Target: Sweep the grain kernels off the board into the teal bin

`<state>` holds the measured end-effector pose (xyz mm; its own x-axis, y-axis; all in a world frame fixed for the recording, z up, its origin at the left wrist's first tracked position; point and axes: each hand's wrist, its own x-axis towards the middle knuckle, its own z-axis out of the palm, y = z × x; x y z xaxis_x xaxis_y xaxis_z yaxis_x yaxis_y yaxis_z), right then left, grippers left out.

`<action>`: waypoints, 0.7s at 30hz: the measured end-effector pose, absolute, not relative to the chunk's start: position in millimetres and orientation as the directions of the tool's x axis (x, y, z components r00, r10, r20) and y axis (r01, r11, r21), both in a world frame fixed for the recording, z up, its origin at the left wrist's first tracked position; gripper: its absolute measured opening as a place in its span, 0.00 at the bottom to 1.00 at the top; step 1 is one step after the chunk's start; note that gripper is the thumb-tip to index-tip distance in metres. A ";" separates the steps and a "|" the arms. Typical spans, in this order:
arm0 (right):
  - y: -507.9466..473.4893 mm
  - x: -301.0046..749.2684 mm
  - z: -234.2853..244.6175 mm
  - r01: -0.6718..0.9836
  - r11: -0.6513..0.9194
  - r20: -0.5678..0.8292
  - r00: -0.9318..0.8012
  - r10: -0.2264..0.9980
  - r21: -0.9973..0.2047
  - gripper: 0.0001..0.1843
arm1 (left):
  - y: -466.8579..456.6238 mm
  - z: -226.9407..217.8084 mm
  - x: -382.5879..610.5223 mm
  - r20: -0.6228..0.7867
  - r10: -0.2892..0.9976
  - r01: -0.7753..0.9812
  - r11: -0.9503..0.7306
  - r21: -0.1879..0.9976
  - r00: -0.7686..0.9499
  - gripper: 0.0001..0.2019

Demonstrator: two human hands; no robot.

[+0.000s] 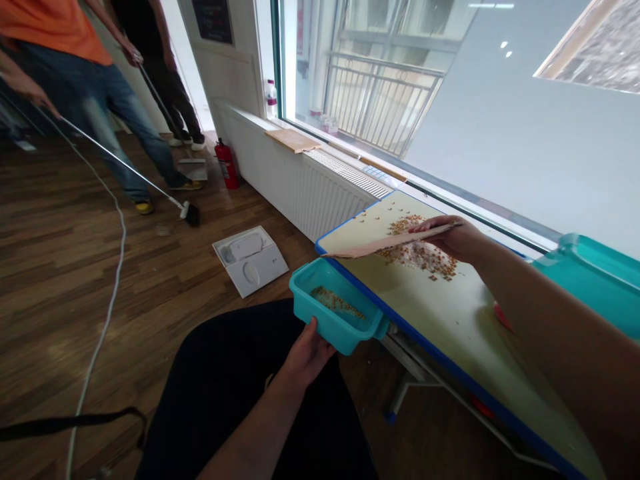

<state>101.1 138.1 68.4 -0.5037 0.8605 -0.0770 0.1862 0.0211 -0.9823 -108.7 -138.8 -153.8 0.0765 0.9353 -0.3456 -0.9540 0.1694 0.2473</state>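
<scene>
Your right hand [454,239] is closed around one end of a piece of cardboard [383,246]; held only there, it could twist or bend and let grains slip past. Your left hand [309,355] is closed on the tub [327,325], thumb against its near wall; the fingers underneath are mostly hidden. Some grains [336,301] already lie in the tub, and with a one-sided hold it could tip and spill them. The tub sits beside the table [425,310], near its edge; you cannot tell whether they touch, and any gap there could drop grains on the floor [170,280]. The pile [427,259] lies on the tabletop behind the cardboard, so a hard sweep could overshoot the rim. A few grains lie scattered toward the far corner, where a short stroke could miss them.
</scene>
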 end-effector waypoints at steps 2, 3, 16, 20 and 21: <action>136.1 101.1 69.0 0.192 0.029 -0.074 -0.511 0.856 -0.981 0.21 | -139.6 -152.2 -108.0 -0.343 0.937 -0.952 0.168 0.257 0.072 0.33; 135.3 101.3 69.2 0.194 0.031 -0.076 -0.515 0.854 -0.980 0.21 | -140.2 -151.6 -107.1 -0.344 0.937 -0.950 0.167 0.262 0.070 0.33; 123.2 104.4 65.9 0.142 0.040 -0.040 -0.515 0.857 -0.989 0.21 | -146.9 -140.5 -86.4 -0.340 0.938 -0.930 0.187 0.315 0.073 0.31; 118.5 106.8 66.3 0.128 0.046 -0.030 -0.536 0.843 -0.991 0.21 | -147.1 -136.1 -87.2 -0.337 0.939 -0.926 0.188 0.327 0.071 0.33; 117.4 107.4 66.9 0.134 0.052 -0.030 -0.545 0.838 -0.990 0.21 | -147.3 -135.2 -87.4 -0.334 0.940 -0.927 0.184 0.326 0.069 0.33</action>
